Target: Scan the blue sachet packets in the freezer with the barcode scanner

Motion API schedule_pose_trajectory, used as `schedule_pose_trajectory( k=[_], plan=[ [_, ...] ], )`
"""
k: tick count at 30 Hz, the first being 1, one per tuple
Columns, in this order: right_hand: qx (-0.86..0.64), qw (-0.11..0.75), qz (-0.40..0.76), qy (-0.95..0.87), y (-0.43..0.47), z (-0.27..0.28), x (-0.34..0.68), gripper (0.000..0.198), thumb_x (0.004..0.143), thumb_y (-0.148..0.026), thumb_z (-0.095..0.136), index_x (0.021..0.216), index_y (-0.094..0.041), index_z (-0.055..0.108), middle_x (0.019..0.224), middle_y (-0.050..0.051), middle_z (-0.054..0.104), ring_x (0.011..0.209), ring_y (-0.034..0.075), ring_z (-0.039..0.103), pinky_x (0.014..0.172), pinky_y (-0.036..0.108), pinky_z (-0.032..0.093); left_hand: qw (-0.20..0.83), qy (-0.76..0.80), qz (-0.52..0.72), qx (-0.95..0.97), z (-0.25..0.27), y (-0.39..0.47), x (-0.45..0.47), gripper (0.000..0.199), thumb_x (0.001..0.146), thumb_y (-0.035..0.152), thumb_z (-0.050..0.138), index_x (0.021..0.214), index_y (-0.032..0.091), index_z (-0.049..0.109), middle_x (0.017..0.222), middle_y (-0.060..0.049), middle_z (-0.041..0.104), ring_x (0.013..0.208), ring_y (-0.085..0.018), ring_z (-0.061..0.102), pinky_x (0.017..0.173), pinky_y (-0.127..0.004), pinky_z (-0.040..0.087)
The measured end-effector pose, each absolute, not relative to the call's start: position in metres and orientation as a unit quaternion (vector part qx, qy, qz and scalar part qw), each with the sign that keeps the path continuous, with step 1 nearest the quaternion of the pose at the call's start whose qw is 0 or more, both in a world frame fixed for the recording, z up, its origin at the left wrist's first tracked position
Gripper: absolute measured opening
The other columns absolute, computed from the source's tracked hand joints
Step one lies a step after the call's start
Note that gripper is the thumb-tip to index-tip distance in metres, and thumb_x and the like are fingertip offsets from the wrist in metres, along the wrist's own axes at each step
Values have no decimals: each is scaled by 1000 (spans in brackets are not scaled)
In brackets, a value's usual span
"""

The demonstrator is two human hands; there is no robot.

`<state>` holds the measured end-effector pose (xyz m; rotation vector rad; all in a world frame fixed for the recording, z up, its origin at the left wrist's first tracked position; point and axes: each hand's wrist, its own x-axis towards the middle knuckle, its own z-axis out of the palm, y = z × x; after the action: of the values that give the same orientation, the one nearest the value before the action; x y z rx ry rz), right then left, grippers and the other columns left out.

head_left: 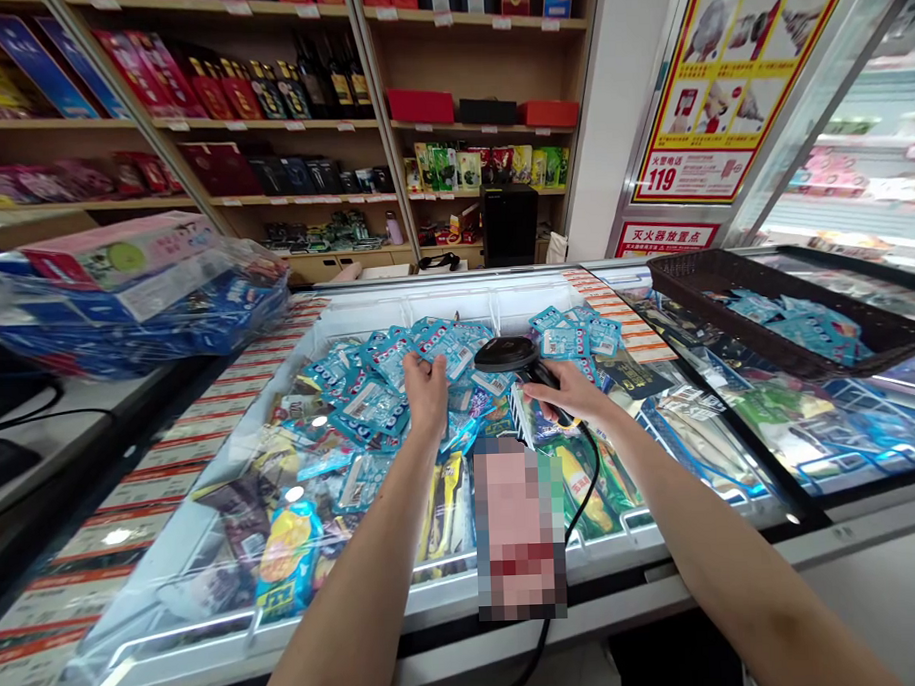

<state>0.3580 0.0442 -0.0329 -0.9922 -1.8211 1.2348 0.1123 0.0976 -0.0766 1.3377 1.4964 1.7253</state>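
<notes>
My left hand (427,389) is closed, pinching the edge of a small blue packet (455,355) with white printing. In my right hand (568,389) is a black barcode scanner (506,355), its head over the packets just right of my left hand. From the scanner a black cable (593,478) hangs down over the front edge of the freezer. Many similar blue packets (370,406) lie spread on the freezer's glass top around both hands, with a smaller group (566,339) right of the scanner. Part of the glass below my hands is pixelated.
A dark basket (793,301) holding more blue packets stands at the right. Plastic-wrapped boxes (136,279) are stacked at the left. Under the glass lie frozen goods, such as a blue-and-yellow bag (289,559). Shelves (292,124) with bottles and boxes rise behind.
</notes>
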Motion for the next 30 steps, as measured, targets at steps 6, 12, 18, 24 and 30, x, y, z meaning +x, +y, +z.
schedule_pose_trajectory(
  k=[6, 12, 18, 24, 30],
  plan=[
    [-377, 343, 470, -720, 42, -31, 359, 37, 81, -55, 62, 93, -20, 60, 63, 2, 65, 41, 13, 54, 38, 25, 40, 292, 530, 645, 467, -79, 99, 112, 50, 80, 49, 60, 117, 22, 40, 71, 5, 33, 62, -10, 42, 58, -23, 45],
    [-374, 342, 473, -720, 42, -29, 359, 38, 81, -56, 61, 94, -19, 59, 66, 2, 66, 42, 12, 54, 39, 25, 41, 294, 522, 651, 466, -78, 99, 111, 47, 81, 46, 61, 114, 21, 41, 70, 5, 34, 60, -9, 41, 55, -22, 43],
    [-377, 369, 483, -699, 44, -30, 361, 36, 79, -53, 65, 86, -18, 58, 55, -1, 61, 39, 12, 53, 40, 24, 41, 299, 521, 657, 456, -72, 93, 115, 42, 80, 41, 62, 112, 20, 44, 69, 5, 39, 59, -10, 45, 56, -22, 46],
    [-380, 468, 503, -619, 42, -25, 361, 37, 76, -52, 67, 83, -17, 57, 66, 2, 66, 39, 10, 51, 38, 25, 43, 286, 497, 630, 524, -62, 91, 120, 46, 79, 23, 60, 122, 19, 45, 105, -7, 62, 90, -17, 63, 84, -34, 51],
    [-412, 529, 505, -544, 41, -17, 363, 36, 74, -52, 67, 82, -18, 58, 66, 2, 65, 39, 11, 51, 37, 27, 41, 146, 594, 531, 586, -48, 91, 118, 72, 81, 19, 55, 146, 9, 26, 114, -19, 61, 106, -31, 61, 96, -48, 47]
  ],
)
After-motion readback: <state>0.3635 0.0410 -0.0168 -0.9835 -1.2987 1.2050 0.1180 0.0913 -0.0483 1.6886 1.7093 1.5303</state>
